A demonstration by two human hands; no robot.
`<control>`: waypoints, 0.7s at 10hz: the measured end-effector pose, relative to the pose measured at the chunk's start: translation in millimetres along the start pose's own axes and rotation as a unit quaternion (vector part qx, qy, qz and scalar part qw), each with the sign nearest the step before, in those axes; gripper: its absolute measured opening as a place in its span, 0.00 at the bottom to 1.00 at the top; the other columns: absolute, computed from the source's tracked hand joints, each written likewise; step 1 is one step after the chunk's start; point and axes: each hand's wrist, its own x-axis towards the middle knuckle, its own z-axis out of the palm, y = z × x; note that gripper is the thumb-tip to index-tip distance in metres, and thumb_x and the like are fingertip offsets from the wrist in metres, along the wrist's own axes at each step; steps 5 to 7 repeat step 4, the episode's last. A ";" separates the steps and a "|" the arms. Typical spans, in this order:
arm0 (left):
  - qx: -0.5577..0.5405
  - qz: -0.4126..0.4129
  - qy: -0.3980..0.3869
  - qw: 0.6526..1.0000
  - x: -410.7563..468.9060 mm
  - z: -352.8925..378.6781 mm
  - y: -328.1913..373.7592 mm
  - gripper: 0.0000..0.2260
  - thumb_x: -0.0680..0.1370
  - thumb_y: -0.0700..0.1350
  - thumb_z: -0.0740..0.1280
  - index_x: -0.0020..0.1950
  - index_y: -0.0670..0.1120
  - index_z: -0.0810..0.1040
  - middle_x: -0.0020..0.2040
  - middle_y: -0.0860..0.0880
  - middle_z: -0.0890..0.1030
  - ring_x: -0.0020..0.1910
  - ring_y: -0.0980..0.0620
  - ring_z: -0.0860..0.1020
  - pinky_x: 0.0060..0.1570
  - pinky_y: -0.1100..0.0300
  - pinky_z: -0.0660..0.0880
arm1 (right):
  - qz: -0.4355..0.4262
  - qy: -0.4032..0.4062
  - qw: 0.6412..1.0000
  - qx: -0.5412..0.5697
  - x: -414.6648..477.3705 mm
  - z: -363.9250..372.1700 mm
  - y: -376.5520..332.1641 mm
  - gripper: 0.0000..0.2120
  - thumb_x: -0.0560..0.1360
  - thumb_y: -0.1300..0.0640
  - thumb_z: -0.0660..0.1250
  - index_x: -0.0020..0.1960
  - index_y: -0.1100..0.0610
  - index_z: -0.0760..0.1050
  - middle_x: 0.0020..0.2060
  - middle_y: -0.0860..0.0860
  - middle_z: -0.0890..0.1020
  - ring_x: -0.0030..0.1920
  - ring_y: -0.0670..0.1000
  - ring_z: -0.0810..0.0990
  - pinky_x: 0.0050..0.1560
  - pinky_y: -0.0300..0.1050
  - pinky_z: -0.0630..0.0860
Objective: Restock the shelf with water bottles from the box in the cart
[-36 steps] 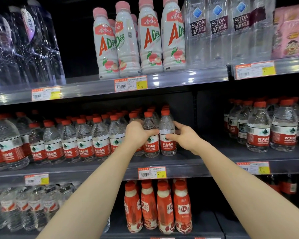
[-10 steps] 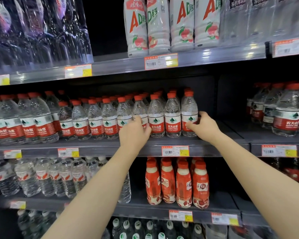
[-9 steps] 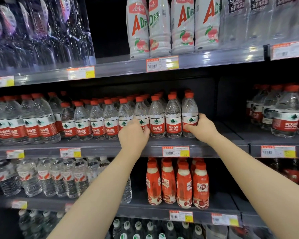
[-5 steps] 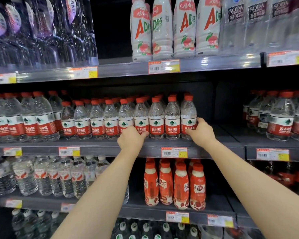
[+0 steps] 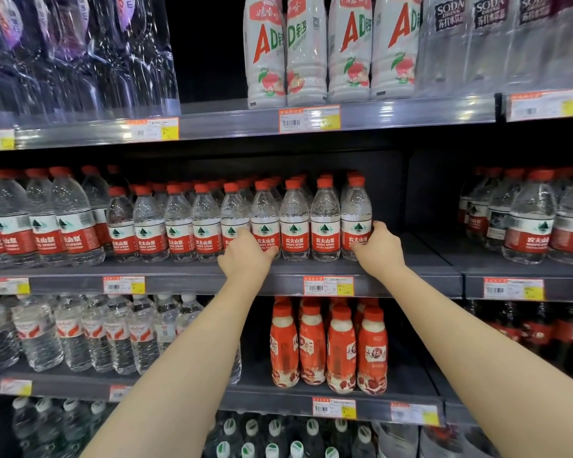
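As left hand [image 5: 245,257] and right hand [image 5: 379,251] fingers clasp front-edge bottles [image 5: 325,226], shelf [image 5: 420,256] opens rightward.

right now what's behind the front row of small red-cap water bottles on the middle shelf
More red caps of the same Nongfu Spring bottles rise behind the front row, several deep. Their bodies and the back of the shelf are covered.

The bottles [image 5: 356,209] I grip are clear, glossy plastic, with smooth red plastic caps [image 5: 325,183] and shiny film labels [image 5: 325,241]. The shelf [image 5: 427,259] under them looks like dark, matt painted metal. Its tags [image 5: 328,285] are paper. The rail [image 5: 411,115] above is glossy clear plastic, and the milk bottles [image 5: 306,61] on it are opaque white plastic with a soft sheen.
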 end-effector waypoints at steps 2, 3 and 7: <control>0.055 0.148 0.072 0.985 -19.2 -11.9 3.9 0.19 0.82 0.56 0.65 0.66 0.44 0.77 0.62 0.43 0.81 0.61 0.40 0.79 0.61 0.45 0.73 | -0.065 0.040 0.995 -0.071 -17.9 -9.2 -13.5 0.17 0.75 0.65 0.68 0.62 0.63 0.70 0.60 0.59 0.76 0.60 0.60 0.76 0.59 0.56 0.76; 0.080 0.231 0.059 0.968 -36.2 -23.4 9.2 0.20 0.82 0.54 0.65 0.69 0.44 0.76 0.65 0.44 0.79 0.64 0.41 0.77 0.64 0.47 0.71 | -0.154 0.051 0.970 -0.180 -34.4 -17.6 -17.1 0.19 0.73 0.66 0.68 0.62 0.63 0.70 0.60 0.59 0.75 0.60 0.59 0.74 0.60 0.52 0.73; 0.149 0.287 0.045 0.945 -50.1 -35.1 20.9 0.21 0.82 0.54 0.64 0.71 0.44 0.74 0.67 0.44 0.78 0.66 0.41 0.75 0.68 0.47 0.69 | -0.232 0.019 0.947 -0.222 -45.0 -24.9 -27.4 0.19 0.74 0.64 0.67 0.64 0.61 0.71 0.60 0.58 0.76 0.59 0.59 0.74 0.58 0.51 0.71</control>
